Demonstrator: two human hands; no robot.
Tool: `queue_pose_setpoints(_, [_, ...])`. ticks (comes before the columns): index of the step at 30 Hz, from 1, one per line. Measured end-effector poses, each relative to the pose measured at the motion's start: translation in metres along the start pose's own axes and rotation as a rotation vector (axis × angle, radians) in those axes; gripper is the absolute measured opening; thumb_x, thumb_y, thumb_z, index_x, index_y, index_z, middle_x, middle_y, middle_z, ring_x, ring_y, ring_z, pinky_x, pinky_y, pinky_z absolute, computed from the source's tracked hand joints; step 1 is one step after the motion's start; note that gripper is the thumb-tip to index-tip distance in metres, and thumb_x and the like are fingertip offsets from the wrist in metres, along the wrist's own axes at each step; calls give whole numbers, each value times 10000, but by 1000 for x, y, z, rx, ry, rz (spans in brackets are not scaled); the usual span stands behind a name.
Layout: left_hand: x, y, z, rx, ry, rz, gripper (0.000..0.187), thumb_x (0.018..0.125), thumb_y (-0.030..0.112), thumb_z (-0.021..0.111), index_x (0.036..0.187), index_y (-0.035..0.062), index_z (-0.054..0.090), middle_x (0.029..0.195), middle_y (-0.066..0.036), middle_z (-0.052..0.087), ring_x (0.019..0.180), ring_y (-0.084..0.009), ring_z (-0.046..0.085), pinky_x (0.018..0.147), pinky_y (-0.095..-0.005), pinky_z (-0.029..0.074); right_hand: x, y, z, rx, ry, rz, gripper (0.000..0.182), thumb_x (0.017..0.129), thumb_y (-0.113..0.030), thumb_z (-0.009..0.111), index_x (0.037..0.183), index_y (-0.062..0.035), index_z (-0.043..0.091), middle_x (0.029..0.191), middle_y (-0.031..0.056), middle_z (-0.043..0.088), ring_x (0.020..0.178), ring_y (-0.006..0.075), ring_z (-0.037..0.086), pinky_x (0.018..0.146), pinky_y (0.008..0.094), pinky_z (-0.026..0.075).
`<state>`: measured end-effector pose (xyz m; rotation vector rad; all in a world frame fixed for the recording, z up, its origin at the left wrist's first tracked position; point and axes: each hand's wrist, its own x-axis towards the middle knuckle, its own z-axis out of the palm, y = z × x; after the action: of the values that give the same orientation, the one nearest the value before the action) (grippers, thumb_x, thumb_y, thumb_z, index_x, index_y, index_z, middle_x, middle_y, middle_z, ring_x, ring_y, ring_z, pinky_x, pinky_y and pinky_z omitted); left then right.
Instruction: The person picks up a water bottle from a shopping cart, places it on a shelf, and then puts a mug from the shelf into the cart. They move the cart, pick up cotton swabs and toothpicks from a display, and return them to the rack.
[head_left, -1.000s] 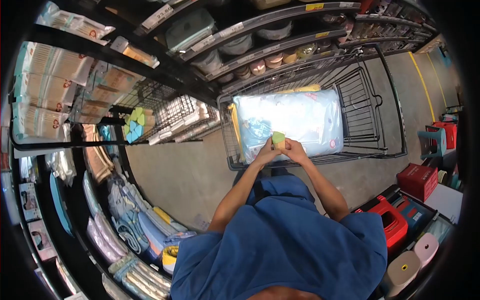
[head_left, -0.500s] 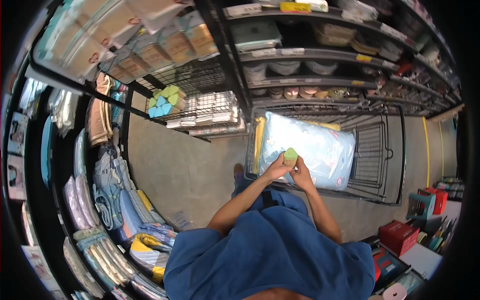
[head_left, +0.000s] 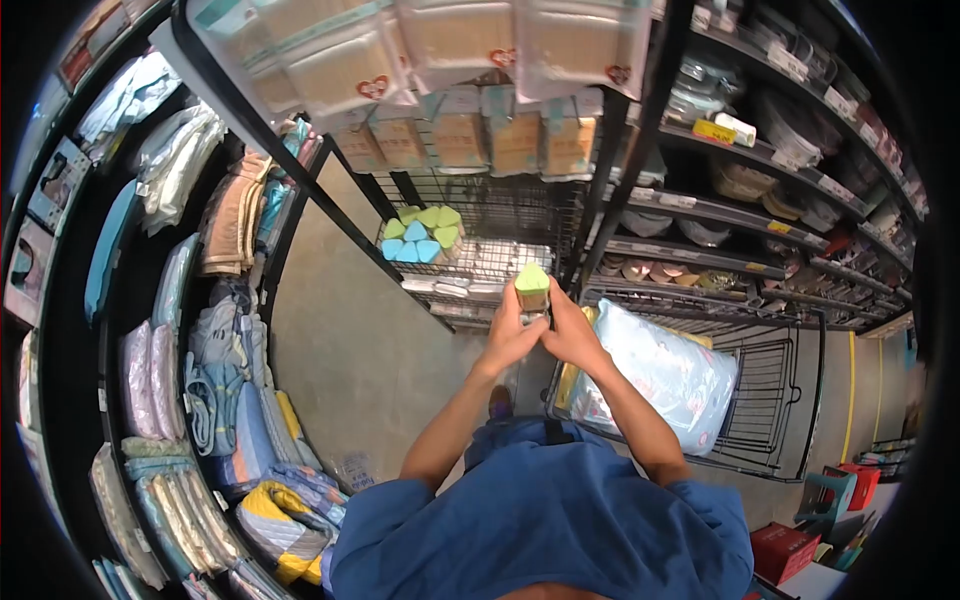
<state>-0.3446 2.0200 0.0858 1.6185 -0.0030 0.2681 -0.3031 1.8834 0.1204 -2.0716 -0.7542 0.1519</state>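
Note:
A small container with a green triangular lid (head_left: 532, 280) is held upright between both hands, in front of the wire rack. My left hand (head_left: 512, 330) wraps its left side, and my right hand (head_left: 573, 328) closes on its right side. Beyond them, several similar containers with green lids (head_left: 437, 216) and blue lids (head_left: 415, 243) stand on the wire shelf (head_left: 500, 195). To the right of my right forearm, a light blue plastic-wrapped bundle (head_left: 655, 375) lies in a black wire cart (head_left: 765, 395).
Packaged goods (head_left: 455, 130) hang above the wire rack. Folded textiles (head_left: 235, 360) fill the dark shelves on the left. Shelves of bowls and boxes (head_left: 745, 175) stand at the upper right. Red boxes (head_left: 783, 550) are at the lower right.
Both hands have moved up and left with the green-lidded container, from over the cart to in front of the wire rack. The view has turned left, so the cart appears farther right and lower.

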Motion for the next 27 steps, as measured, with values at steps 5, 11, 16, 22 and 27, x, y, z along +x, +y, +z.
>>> queue_pose_setpoints(5, [59,-24,-60,104,66,131,671,753,163,622,1319,1,300,1150,-198,545,1085,-312,554,923,-387,419,82,-17,28,-77,5,-42,594,723,-54,559,1279,54,381,1168,317,530,1072,445,528,882,451,451])
queue_pose_setpoints(11, [104,-42,-115,256,-16,-11,534,765,256,612,1173,-32,421,1083,-243,563,1031,-391,548,856,-430,428,139,-11,59,-162,-2,119,428,737,-219,615,1093,14,575,950,276,635,919,446,595,793,464,485])
queue_pose_setpoints(16, [116,-44,-140,365,-83,-72,568,781,322,599,1185,-33,419,1079,-253,564,1037,-401,546,862,-434,429,161,21,85,-40,-123,181,495,744,-227,666,1147,38,553,995,229,654,960,314,647,816,370,506])
queue_pose_setpoints(22, [114,-35,-141,582,-168,-120,655,775,307,633,1251,-60,373,1148,-299,534,1073,-438,527,885,-449,438,167,57,97,295,-251,205,606,758,6,670,1308,42,417,1217,126,570,1070,188,575,904,310,471])
queue_pose_setpoints(27, [121,-40,-140,532,-221,-138,687,797,406,643,1214,-77,389,1134,-306,542,1041,-431,555,857,-438,457,163,57,83,470,-335,236,579,771,20,659,1300,29,426,1207,92,570,1083,149,543,933,299,446])
